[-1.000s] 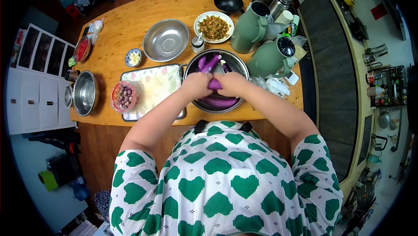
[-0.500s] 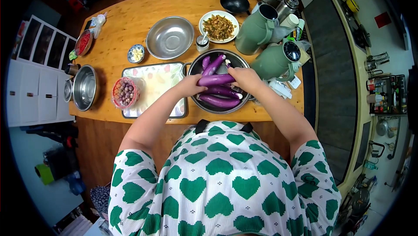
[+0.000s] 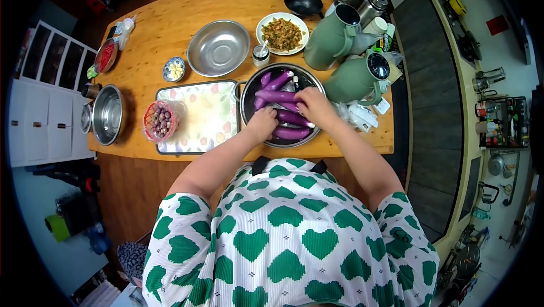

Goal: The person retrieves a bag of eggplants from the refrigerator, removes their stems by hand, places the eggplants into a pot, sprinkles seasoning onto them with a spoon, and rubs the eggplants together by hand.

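Several purple eggplants (image 3: 292,133) lie in a dark metal pot (image 3: 245,115) with side handles, close to my body. Curled at the pot's left side, my left hand (image 3: 263,124) has its fingers around the end of a lower eggplant (image 3: 290,117); its fingertips are partly hidden. My right hand (image 3: 315,106) reaches in from the right and grips the right end of an upper eggplant (image 3: 276,96), which lies across the others. More eggplants show at the pot's far left side.
A floral cutting board (image 3: 209,117) lies left of the pot, with a red basket of small purplish bulbs (image 3: 160,121) on its left edge. Beyond stand a steel basin (image 3: 219,48), a small jar (image 3: 261,56) and a plate of chopped food (image 3: 283,34). Green thermoses (image 3: 354,78) stand right.
My left hand has left the upper eggplant's left end and moved down and right to the lower eggplants. The upper eggplant has shifted slightly up and left; my right hand still holds it.
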The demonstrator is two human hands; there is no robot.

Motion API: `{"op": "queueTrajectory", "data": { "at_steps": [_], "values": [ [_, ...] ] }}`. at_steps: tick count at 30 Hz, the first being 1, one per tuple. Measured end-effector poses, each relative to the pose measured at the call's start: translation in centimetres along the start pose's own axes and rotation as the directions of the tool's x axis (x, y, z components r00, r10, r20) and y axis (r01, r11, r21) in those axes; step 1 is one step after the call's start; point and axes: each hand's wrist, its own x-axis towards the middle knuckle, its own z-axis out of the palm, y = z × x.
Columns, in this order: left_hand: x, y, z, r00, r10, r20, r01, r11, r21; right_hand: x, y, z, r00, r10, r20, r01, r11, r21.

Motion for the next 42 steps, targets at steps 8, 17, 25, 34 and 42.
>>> {"op": "queueTrajectory", "data": {
  "at_steps": [8,17,25,34,42],
  "values": [
    [-1.2,-2.7,-2.7,0.986,-0.132,0.106,0.168,0.677,-0.716,-3.4,-6.0,2.9,0.979,-0.2,0.045,0.204,0.969,-0.136],
    [-3.4,-0.9,-5.2,0.985,-0.159,-0.07,0.058,0.679,-0.732,0.4,-5.7,0.7,0.948,-0.054,0.314,0.088,0.992,-0.095],
    [-4.6,-1.7,-6.4,0.939,-0.044,-0.341,-0.078,0.939,-0.336,4.3,-2.7,-1.7,0.299,0.128,0.946,-0.607,0.79,0.086],
    [-1.0,-2.7,-5.3,0.925,0.024,0.379,0.342,0.378,-0.86,1.8,-7.3,-0.5,0.937,-0.127,0.325,0.238,0.914,-0.33],
    [-0.5,1.5,-10.9,0.911,-0.163,0.38,0.411,0.262,-0.873,1.2,-4.4,-0.5,0.952,-0.173,0.253,0.256,0.901,-0.35]
  ]
}}
